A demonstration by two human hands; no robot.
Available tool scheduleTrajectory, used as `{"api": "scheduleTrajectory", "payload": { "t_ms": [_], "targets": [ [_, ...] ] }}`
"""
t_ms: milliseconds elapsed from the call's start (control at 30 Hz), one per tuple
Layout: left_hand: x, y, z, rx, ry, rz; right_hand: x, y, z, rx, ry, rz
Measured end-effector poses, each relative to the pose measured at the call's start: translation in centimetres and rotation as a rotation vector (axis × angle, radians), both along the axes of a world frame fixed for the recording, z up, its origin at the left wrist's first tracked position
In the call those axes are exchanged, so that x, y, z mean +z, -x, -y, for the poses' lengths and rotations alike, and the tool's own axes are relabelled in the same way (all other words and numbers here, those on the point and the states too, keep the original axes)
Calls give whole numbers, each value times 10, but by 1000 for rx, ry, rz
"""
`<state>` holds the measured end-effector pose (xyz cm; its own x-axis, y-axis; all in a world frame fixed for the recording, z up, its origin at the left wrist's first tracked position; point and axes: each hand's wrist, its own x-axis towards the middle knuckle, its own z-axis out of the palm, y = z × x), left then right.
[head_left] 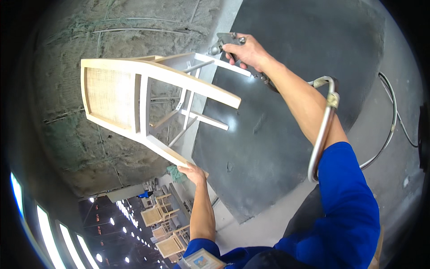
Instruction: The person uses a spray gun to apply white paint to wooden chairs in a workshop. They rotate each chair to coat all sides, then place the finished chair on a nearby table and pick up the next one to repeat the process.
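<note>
A pale wooden chair frame [190, 81] with a woven panel [107, 94] hangs tilted in front of me, its legs pointing right. My left hand [195, 172] is closed round the end of its lower post. Up beside the chair's far leg, my right hand [248, 50] grips a metal spray gun [222, 44], whose nozzle end faces left toward the chair. Part of the gun's handle is hidden by my fingers. A hose [330, 101] runs from the gun and loops over my right forearm.
A large dark sheet [286, 116] lies on the floor to the right. A rough, stained grey surface [148, 38] is behind the chair. More wooden chairs [170, 245] stand at the lower left, near bright lights [49, 237]. A cable [394, 107] curves along the floor at far right.
</note>
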<state>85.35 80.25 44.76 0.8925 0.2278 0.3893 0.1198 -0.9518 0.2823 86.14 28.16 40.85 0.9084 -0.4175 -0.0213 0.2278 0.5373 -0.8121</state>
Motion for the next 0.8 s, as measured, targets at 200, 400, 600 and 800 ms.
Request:
{"api": "scheduleTrajectory", "payload": {
  "t_ms": [200, 400, 600, 800],
  "targets": [
    [7, -23, -16, -10, 87, -76, 8, 55, -8, -147, -88, 139],
    [6, -28, -11, 56, -97, -13, -3, -7, 12, -214, 206, -269],
    [10, -18, 0, 203, -112, -79, -4, 2, 35, 40, -230, 21],
    [11, -18, 2, 306, 67, -145, 16, -9, 70, 108, -248, 126]
  ]
}}
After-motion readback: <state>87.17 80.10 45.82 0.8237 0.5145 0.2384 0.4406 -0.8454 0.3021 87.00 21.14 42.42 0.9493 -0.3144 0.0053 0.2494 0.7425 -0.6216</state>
